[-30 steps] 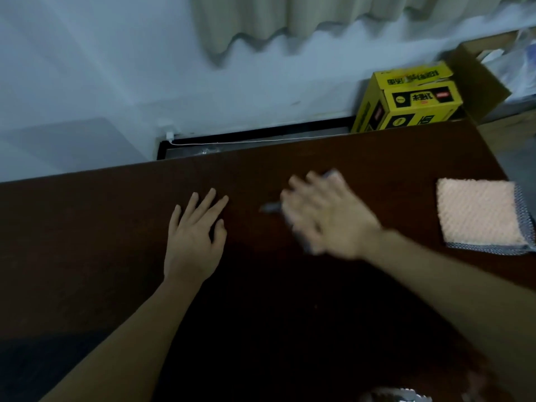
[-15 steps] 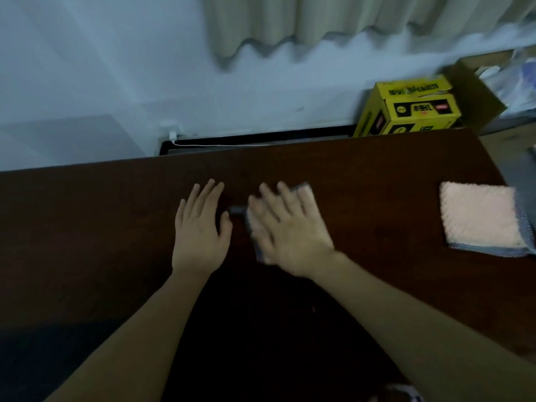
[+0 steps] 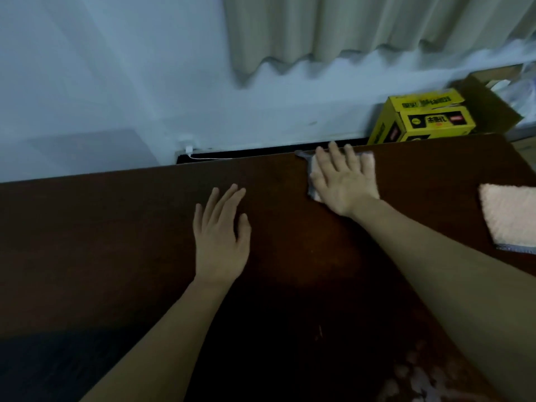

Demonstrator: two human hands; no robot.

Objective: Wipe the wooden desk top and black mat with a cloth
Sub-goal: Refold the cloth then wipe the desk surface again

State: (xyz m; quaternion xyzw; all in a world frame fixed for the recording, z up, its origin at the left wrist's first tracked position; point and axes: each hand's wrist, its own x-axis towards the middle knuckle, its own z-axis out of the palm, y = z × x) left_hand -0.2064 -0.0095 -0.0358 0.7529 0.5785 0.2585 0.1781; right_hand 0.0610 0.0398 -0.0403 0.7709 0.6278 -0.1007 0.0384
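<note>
A dark brown wooden desk top (image 3: 116, 227) fills the lower part of the head view. My right hand (image 3: 343, 179) presses flat, fingers straight, on a small pink and grey cloth (image 3: 369, 162) at the desk's far edge; most of the cloth is hidden under the palm. My left hand (image 3: 222, 239) lies flat on the bare wood near the middle, fingers spread, holding nothing. A darker patch (image 3: 43, 364) shows at the lower left; I cannot tell if it is the black mat.
A second folded pink cloth with a grey hem (image 3: 513, 216) lies at the right edge of the desk. Behind the desk stand a yellow carton (image 3: 423, 120) and an open brown box (image 3: 487, 103) by the wall. A curtain (image 3: 348, 30) hangs above.
My right hand slid the cloth left to beside my left hand, then away and to the right, up to the desk's far edge. My left hand stayed flat in place.
</note>
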